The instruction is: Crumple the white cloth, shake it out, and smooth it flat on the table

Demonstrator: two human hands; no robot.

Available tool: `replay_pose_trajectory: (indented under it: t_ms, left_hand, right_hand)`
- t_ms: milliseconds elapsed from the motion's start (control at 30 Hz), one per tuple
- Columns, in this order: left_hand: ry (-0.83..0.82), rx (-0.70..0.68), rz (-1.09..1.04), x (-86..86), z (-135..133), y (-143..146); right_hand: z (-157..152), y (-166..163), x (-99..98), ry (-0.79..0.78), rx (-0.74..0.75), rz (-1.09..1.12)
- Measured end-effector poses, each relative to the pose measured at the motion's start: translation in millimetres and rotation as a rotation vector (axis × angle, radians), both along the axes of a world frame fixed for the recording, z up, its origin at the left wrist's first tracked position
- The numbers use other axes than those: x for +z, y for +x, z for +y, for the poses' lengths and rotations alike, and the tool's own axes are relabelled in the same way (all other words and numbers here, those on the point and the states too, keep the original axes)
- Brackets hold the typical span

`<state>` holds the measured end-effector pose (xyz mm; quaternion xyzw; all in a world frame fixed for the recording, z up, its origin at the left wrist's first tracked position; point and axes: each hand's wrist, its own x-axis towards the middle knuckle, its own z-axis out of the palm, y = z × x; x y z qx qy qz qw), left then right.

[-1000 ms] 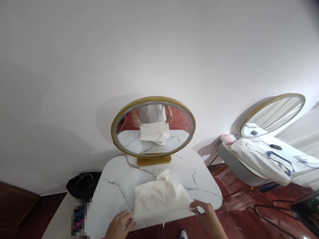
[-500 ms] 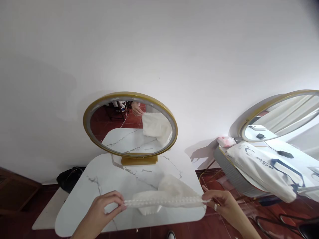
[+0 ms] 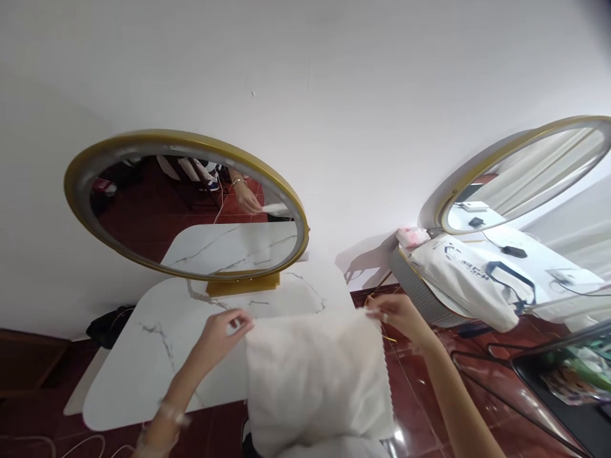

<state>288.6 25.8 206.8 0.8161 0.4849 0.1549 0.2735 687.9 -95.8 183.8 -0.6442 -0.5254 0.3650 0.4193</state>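
Observation:
A white cloth (image 3: 315, 375) with a scalloped edge hangs spread between my two hands, slightly blurred by motion. My left hand (image 3: 223, 334) pinches its upper left corner above the marble-patterned table (image 3: 128, 356). At the upper right corner, my right hand (image 3: 398, 315), with a ring on one finger, pinches the cloth beyond the table's right side. The lower part of the cloth drops in front of the table toward my body and hides the table's front right portion. An oval gold-framed mirror (image 3: 191, 216) stands behind, reflecting a hand with part of the cloth.
To the right, a second table carries a white printed bag (image 3: 458, 267), a pink pack (image 3: 413, 236) and a black adapter (image 3: 514, 252), with another oval mirror (image 3: 520, 178) behind. A dark chair (image 3: 563, 388) holds a colourful bag. A black bag (image 3: 109, 326) lies left of the table.
The cloth, previously stretched level low over the table, now hangs open from its top edge, closer to my body. Both hands are raised, and my view has turned to the right.

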Motion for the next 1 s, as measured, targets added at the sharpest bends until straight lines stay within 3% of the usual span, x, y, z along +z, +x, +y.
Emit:
replay_pose_trajectory:
  t_ms: [167, 367, 533, 733, 867, 1000]
  left_hand:
    - [0.056, 0.002, 0.232, -65.0, 58, 56]
    - [0.065, 0.056, 0.319, -98.2, 88, 79]
    - [0.171, 0.122, 0.335, -123.4, 65, 91]
    - [0.337, 0.054, 0.271, -179.3, 18, 109]
    - [0.32, 0.153, 0.269, -197.6, 28, 122]
    - [0.344, 0.151, 0.27, -194.4, 54, 135]
  right_hand:
    - [89, 12, -66.3, -0.124, -0.052, -0.134]
    - [135, 16, -104.8, -0.126, -0.063, -0.306]
    - [134, -1, -120.5, -0.04, -0.115, -0.477]
    - [85, -82, -157.8, 0.037, 0.047, -0.673]
    - [92, -110, -178.5, -0.075, 0.067, -0.858]
    - [133, -102, -184.2, -0.167, 0.008, -0.884]
